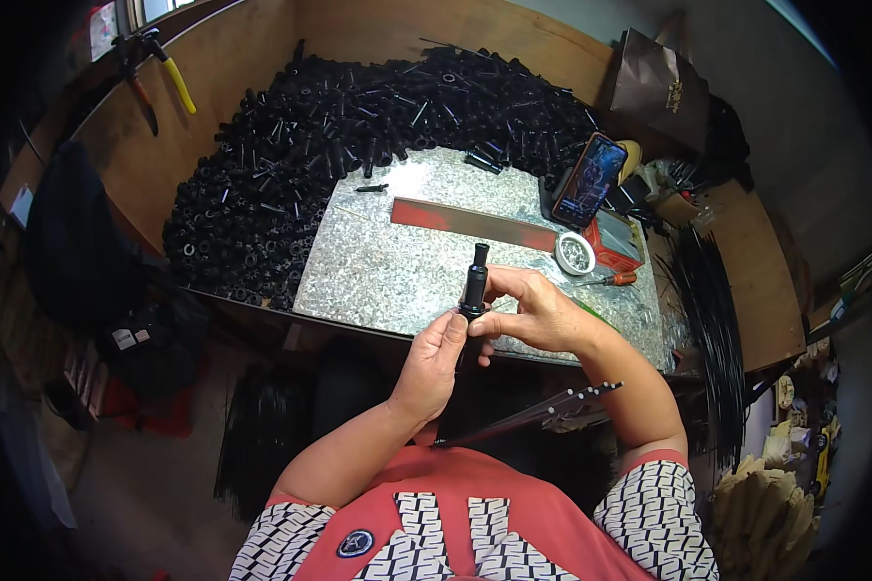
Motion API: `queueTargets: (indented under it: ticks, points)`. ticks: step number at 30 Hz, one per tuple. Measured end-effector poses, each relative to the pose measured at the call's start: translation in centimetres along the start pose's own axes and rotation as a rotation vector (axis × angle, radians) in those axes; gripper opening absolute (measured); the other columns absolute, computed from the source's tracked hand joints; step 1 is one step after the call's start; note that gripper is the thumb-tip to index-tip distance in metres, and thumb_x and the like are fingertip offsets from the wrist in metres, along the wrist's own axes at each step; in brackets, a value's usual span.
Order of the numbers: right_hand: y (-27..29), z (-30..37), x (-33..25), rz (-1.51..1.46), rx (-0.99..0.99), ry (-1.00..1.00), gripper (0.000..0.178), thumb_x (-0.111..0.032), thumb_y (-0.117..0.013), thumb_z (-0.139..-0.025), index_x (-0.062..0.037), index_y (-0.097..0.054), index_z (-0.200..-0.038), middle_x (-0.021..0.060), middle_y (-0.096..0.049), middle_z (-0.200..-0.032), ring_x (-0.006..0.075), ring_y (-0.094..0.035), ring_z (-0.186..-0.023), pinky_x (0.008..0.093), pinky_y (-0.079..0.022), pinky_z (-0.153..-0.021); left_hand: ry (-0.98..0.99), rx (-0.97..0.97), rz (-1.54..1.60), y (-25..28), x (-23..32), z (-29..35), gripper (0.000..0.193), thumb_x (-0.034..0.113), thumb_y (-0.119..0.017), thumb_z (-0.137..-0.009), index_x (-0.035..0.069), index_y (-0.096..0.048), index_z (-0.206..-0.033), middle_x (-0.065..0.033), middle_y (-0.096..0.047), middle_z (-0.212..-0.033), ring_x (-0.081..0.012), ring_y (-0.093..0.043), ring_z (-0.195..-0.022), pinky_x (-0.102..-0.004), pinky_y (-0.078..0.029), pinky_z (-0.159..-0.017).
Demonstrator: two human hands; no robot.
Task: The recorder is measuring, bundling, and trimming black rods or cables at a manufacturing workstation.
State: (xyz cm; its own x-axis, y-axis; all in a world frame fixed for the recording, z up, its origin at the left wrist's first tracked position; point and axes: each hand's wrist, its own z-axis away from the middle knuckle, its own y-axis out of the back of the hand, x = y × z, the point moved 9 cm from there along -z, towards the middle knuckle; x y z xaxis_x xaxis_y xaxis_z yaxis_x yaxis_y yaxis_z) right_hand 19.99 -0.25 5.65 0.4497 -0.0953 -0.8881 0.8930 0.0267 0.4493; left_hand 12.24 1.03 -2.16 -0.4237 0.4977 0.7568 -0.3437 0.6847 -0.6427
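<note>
A glossy black stepped tube (476,281) stands upright between my two hands, just in front of the table's near edge. My left hand (433,360) is closed round its lower end, thumb pressed against it. My right hand (536,312) pinches the same part from the right with thumb and fingers. The tube's bottom is hidden by my fingers. Below my right forearm, several thin dark rods with pale tips (562,402) slant across my lap. Beyond the tube, a flat metal bar with red paint (470,228) lies on the speckled tabletop (358,281).
A large heap of black tubular parts (358,116) fills the back and left. A phone (588,181) leans upright at the right, near a white bowl of small pieces (575,254), a red box (615,240) and a screwdriver (618,280). Long black strands (712,329) hang over the right edge.
</note>
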Motion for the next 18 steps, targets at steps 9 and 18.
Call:
queueTargets:
  ticks: [9,18]
  points:
    - [-0.7,0.0,0.4,-0.073,-0.039,0.003,0.016,-0.008,-0.066,-0.086,0.0009,-0.057,-0.095,0.0084,-0.058,-0.092,0.0148,-0.065,-0.068,0.027,-0.053,-0.059,0.01,-0.025,0.031,0.0,0.0,-0.1,0.036,0.032,-0.037,-0.103,0.001,-0.054,-0.111,-0.0032,-0.056,-0.094,-0.0101,-0.054,-0.081,-0.0251,-0.047,-0.073]
    - [-0.4,0.3,0.7,-0.099,-0.089,-0.021,0.029,-0.008,-0.067,-0.086,0.0024,-0.058,-0.111,0.0098,-0.061,-0.1,0.0169,-0.067,-0.073,0.0277,-0.056,-0.066,0.056,-0.026,0.065,-0.1,-0.6,-0.2,0.038,0.031,-0.036,-0.103,0.0,-0.052,-0.117,-0.0054,-0.058,-0.095,-0.012,-0.056,-0.082,-0.0262,-0.048,-0.074]
